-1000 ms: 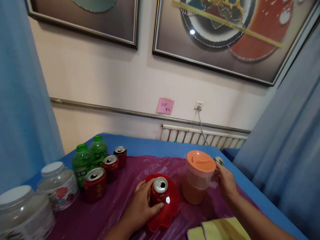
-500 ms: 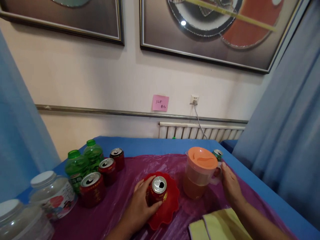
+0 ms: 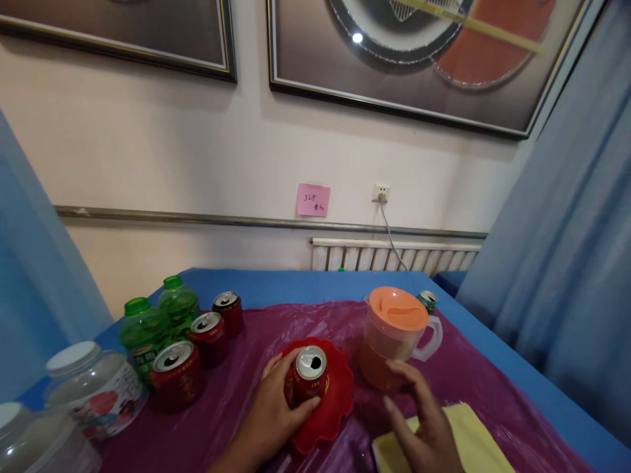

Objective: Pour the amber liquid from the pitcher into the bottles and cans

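Note:
My left hand [image 3: 276, 407] is wrapped round the left side of an opened red can [image 3: 311, 378], which stands upright on a red scalloped plate [image 3: 338, 410]. My right hand [image 3: 419, 417] has its fingers apart and holds nothing. It is in front of the clear pitcher [image 3: 387, 348], whose orange lid [image 3: 398, 309] is on and whose handle is free at the right. Amber liquid shows in the pitcher's lower part. Beneath my right hand lies a folded yellow cloth [image 3: 470, 437].
Three red cans, one nearest [image 3: 177, 378], stand at the left beside two green bottles [image 3: 142, 335]. Two clear jars with white lids, one labelled [image 3: 106, 397], are at the near left. A green can [image 3: 428, 301] stands behind the pitcher. Purple plastic [image 3: 221, 401] covers the table.
My right hand has let go of the pitcher's handle and moved left and nearer, over the yellow cloth. My left hand keeps its hold on the red can. The view has shifted slightly.

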Demonstrator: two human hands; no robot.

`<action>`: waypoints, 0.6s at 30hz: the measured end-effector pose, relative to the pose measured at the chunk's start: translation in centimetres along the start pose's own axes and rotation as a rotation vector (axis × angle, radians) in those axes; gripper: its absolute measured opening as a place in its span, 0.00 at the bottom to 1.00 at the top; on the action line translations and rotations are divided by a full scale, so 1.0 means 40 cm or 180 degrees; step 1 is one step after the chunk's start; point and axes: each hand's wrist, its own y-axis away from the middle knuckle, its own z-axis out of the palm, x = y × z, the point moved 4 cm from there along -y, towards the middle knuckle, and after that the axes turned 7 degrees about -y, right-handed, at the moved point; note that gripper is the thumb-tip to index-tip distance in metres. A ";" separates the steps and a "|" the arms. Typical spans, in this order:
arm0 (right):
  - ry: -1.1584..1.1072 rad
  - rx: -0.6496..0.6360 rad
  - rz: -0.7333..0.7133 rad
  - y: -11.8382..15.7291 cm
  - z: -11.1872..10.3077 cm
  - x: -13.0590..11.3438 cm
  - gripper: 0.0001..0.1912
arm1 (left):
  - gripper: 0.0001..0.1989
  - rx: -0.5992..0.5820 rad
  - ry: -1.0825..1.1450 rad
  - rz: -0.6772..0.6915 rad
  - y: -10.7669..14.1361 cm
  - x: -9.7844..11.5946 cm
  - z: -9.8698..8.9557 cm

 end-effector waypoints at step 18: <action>-0.0235 -0.0613 0.0656 -0.081 0.294 -0.103 0.34 | 0.42 -0.0129 0.0521 0.0280 0.003 -0.025 0.035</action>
